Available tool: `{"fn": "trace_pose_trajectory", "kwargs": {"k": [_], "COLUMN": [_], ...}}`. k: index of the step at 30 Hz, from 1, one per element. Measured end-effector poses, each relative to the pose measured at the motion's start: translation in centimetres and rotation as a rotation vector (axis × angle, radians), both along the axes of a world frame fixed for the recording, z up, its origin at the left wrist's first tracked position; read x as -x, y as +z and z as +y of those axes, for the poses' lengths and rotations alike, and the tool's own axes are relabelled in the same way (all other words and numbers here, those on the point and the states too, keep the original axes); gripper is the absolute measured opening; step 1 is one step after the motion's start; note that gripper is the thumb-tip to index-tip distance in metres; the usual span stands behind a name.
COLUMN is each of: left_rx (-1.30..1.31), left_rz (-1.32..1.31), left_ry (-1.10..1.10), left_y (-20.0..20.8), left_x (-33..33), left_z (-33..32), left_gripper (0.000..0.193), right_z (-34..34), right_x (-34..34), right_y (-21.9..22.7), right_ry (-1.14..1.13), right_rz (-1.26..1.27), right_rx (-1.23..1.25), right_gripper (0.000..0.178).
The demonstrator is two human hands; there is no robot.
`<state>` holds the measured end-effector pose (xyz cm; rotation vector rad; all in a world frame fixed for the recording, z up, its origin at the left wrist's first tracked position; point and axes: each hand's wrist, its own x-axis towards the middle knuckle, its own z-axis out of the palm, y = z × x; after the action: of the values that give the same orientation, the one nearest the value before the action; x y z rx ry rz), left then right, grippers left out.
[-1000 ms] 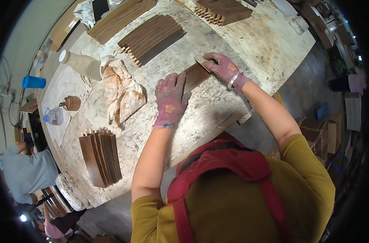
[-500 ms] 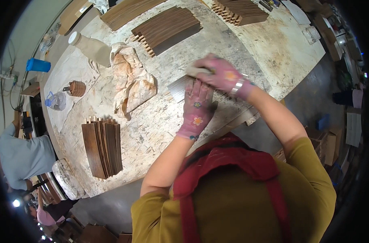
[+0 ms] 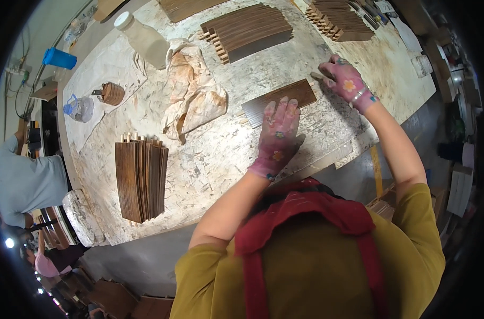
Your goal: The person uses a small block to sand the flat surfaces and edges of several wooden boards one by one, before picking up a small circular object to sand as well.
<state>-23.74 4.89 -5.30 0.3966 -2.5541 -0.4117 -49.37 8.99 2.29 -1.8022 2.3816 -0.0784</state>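
A flat dark brown wooden board [image 3: 301,93] with light dowel pegs at its left end lies on the worktable in front of me. My left hand [image 3: 278,130], in a pink flowered glove, rests flat across it with the fingers stretched out. Just beyond the board's right end is my right hand [image 3: 349,85] in a matching glove, raised near the table. Its fingers are curled, and a greyish edge shows at the fingertips; what it holds is mostly hidden.
Stacked pegged boards [image 3: 247,32] lie at the back, another stack [image 3: 340,21] farther right, and an upright bundle [image 3: 140,181] at left. Nearby are a stained cloth [image 3: 194,90], a white-capped jar [image 3: 143,40], a twine roll [image 3: 113,93] and a blue cup [image 3: 60,58]. Another person [image 3: 29,173] is at far left.
My right hand has moved off the board to the right, uncovering its right part. My left hand stays flat on it. The whole view has shifted slightly.
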Motion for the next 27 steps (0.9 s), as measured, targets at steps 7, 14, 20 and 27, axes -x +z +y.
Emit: {"fn": "trace_pose_trajectory", "kwargs": {"k": [7, 14, 20, 27], "left_rx": [-0.663, -0.101, -0.203, -0.122], "left_rz": [-0.120, -0.001, 0.009, -0.263], "left_ry": [-0.015, 0.004, -0.043, 0.156], "left_y": [-2.5, -1.1, 0.9, 2.9], "left_x": [0.3, -0.3, -0.2, -5.9], "left_z": [0.8, 0.5, -1.8, -4.6], "left_gripper": [0.057, 0.057, 0.064, 0.081], "right_z": [-4.9, -9.4, -7.3, -4.8], "right_x": [-12.2, -10.7, -9.3, -14.5], "right_y": [0.5, -0.3, -2.2, -7.6], "right_ry": [0.568, 0.717, 0.025, -0.135], "right_rz": [-0.428, -0.232, -0.894, -1.123], "right_rx": [-0.011, 0.018, 0.434, 0.638], "right_gripper": [0.022, 0.020, 0.038, 0.040]}}
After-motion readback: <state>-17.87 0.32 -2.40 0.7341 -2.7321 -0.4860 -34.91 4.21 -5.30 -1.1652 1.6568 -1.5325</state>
